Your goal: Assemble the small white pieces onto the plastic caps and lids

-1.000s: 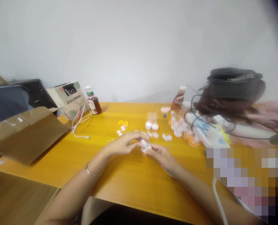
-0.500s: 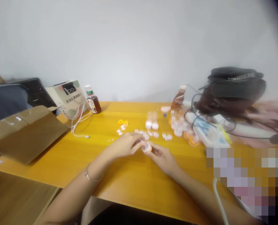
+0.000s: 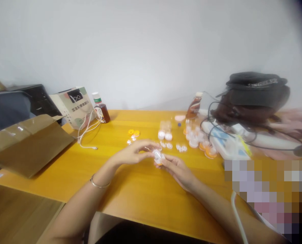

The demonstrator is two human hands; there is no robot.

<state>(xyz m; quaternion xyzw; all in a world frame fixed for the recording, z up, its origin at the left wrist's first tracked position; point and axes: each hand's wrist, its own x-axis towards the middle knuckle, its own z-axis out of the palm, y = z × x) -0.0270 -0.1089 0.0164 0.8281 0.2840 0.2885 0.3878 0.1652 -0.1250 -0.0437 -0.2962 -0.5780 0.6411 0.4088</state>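
Over the near middle of the table, a small clear-and-white plastic piece with an orange rim [image 3: 158, 158] is held between both hands. My right hand [image 3: 180, 172] pinches its lower right side between thumb and fingers. From the upper left, my left hand [image 3: 132, 152] curls thumb and fingertips onto its clear part; blur hides the exact contact. Just beyond lie small white perforated discs [image 3: 169, 145] and another group of white discs [image 3: 182, 148]. Two white caps [image 3: 165, 136] stand behind them. Left of these are yellow rings [image 3: 133, 133] and small white parts [image 3: 129, 141].
Clear plastic pieces [image 3: 193, 138] and orange-rimmed ones [image 3: 210, 151] cluster at right, near a brown drink bottle [image 3: 194, 105], cables and a black bag [image 3: 255, 89]. At left are a cardboard box [image 3: 31, 145], a paper bag [image 3: 76, 105], a dark bottle [image 3: 102, 112] and a white cable [image 3: 83, 137].
My left hand has shifted slightly left and its fingers have spread a little around the piece. The held piece has turned, showing more of its clear part. The right hand has barely moved.
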